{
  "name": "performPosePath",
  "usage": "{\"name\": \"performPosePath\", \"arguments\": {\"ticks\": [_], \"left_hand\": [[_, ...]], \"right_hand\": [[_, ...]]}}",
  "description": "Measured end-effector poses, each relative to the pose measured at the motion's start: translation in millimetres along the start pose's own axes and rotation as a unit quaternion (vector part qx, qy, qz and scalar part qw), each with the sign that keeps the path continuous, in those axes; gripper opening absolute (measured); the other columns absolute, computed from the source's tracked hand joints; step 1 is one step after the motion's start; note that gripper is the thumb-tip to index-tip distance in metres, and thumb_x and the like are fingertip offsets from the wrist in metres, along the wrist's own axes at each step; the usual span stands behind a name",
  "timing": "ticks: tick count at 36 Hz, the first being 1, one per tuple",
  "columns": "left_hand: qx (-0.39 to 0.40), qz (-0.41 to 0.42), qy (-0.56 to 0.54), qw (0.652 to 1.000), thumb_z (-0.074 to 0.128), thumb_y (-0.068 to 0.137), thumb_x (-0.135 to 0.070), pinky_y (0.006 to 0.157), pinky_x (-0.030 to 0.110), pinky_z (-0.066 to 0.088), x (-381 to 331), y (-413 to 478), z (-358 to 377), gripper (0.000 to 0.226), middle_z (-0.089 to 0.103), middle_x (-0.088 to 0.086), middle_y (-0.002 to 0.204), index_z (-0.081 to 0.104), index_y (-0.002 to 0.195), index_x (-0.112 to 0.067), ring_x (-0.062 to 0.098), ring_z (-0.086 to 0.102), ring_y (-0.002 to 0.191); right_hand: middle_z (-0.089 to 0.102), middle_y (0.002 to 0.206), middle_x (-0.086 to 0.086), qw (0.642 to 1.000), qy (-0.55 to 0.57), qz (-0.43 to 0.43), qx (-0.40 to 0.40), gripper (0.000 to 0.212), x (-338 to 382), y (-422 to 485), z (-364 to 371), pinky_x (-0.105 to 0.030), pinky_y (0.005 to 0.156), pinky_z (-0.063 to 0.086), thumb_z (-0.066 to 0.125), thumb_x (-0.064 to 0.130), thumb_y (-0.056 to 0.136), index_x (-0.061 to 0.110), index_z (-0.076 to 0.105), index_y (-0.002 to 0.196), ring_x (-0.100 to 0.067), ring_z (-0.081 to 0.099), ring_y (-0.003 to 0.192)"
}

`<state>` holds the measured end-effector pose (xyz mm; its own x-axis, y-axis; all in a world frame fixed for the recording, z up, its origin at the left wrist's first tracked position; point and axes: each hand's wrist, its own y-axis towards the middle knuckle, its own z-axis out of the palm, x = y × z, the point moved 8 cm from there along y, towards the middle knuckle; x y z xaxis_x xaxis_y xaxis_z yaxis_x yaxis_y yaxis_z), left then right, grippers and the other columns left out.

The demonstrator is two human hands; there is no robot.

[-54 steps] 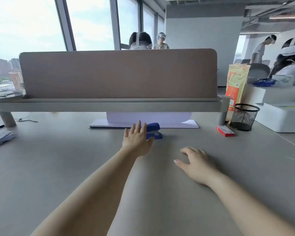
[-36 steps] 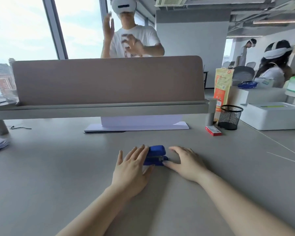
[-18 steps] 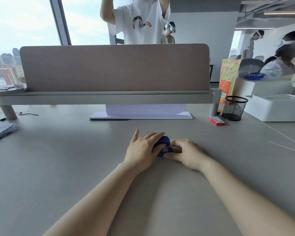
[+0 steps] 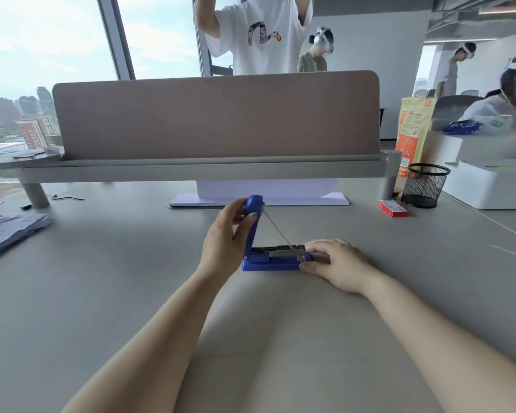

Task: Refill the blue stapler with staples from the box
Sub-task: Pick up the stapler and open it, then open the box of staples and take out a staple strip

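The blue stapler (image 4: 268, 262) stands on the grey desk (image 4: 102, 293) in front of me, hinged wide open. Its lid points straight up and the metal staple channel lies bare along the base, with a thin spring rod stretched between them. My left hand (image 4: 227, 239) grips the raised lid near its top. My right hand (image 4: 337, 263) pinches the front end of the base and presses it onto the desk. A small red staple box (image 4: 393, 208) lies shut at the far right, well apart from both hands.
A black mesh pen cup (image 4: 423, 186) stands behind the red box, beside a white box (image 4: 495, 183). A desk divider (image 4: 215, 120) on a raised shelf blocks the far side, with white paper (image 4: 262, 195) under it. Grey papers (image 4: 9, 231) lie at the left edge. People stand beyond the divider.
I pulled the stapler from near the divider to the desk's middle. Both hands closed on it, then my left hand swung the lid up and open.
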<state>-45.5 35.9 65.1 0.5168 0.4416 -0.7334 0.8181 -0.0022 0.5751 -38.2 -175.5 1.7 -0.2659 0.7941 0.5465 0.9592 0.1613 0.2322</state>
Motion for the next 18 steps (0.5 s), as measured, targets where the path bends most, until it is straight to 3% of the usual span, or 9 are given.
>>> {"name": "performPosePath", "arguments": {"ticks": [2, 6, 9, 12, 15, 18], "left_hand": [[-0.006, -0.012, -0.019, 1.0, 0.051, 0.093, -0.019, 0.077, 0.009, 0.041, 10, 1, -14, 0.032, 0.061, -0.004, 0.103, 0.05, 0.124, -0.021, 0.005, 0.058, 0.091], [0.004, -0.044, -0.061, 0.997, 0.053, 0.091, -0.012, 0.085, 0.018, 0.043, 37, 0, -35, 0.037, 0.067, 0.001, 0.102, 0.046, 0.124, -0.027, -0.002, 0.061, 0.091], [0.024, -0.073, -0.062, 0.995, 0.058, 0.088, -0.012, 0.084, 0.028, 0.044, 55, -4, -45, 0.033, 0.067, 0.006, 0.105, 0.047, 0.116, -0.026, 0.013, 0.063, 0.097], [0.03, -0.096, 0.004, 0.995, 0.065, 0.083, -0.018, 0.075, 0.023, 0.044, 69, -9, -52, 0.031, 0.065, 0.003, 0.101, 0.046, 0.106, -0.026, 0.017, 0.063, 0.097], [0.051, -0.105, 0.091, 0.989, 0.07, 0.079, -0.028, 0.095, 0.04, 0.043, 87, -11, -54, 0.033, 0.064, -0.001, 0.102, 0.045, 0.1, -0.025, 0.021, 0.06, 0.105], [0.069, -0.118, 0.179, 0.974, 0.067, 0.079, -0.042, 0.11, 0.052, 0.024, 100, -10, -54, 0.038, 0.066, -0.001, 0.109, 0.048, 0.106, -0.023, 0.024, 0.057, 0.111]], "right_hand": [[0.062, 0.117, 0.017, 1.0, -0.005, 0.0, -0.002, 0.024, 0, 0, 0, -0.037, 0.098, 0.042, 0.065, 0.046, 0.077, 0.033, 0.064, 0.097, -0.015, 0.051, 0.112], [0.063, 0.102, 0.015, 1.0, -0.016, -0.002, -0.007, 0.018, -1, 2, 0, -0.037, 0.088, 0.045, 0.061, 0.045, 0.08, 0.033, 0.062, 0.093, -0.018, 0.054, 0.101], [0.055, 0.092, 0.016, 0.999, -0.035, -0.001, -0.018, 0.017, 0, 2, -1, -0.031, 0.075, 0.038, 0.057, 0.042, 0.084, 0.029, 0.061, 0.094, -0.015, 0.049, 0.091], [0.054, 0.085, 0.014, 0.999, -0.045, 0.005, -0.024, 0.007, 2, 0, -4, -0.031, 0.067, 0.035, 0.055, 0.039, 0.087, 0.032, 0.057, 0.086, -0.016, 0.047, 0.084], [0.058, 0.089, 0.012, 0.998, -0.057, 0.027, -0.026, 0.011, -1, -2, -5, -0.031, 0.069, 0.037, 0.052, 0.042, 0.087, 0.033, 0.057, 0.089, -0.018, 0.052, 0.085], [0.063, 0.103, 0.006, 0.996, -0.076, 0.039, -0.028, 0.024, -1, -3, -6, -0.031, 0.076, 0.039, 0.05, 0.044, 0.088, 0.029, 0.059, 0.104, -0.022, 0.056, 0.095]]}}
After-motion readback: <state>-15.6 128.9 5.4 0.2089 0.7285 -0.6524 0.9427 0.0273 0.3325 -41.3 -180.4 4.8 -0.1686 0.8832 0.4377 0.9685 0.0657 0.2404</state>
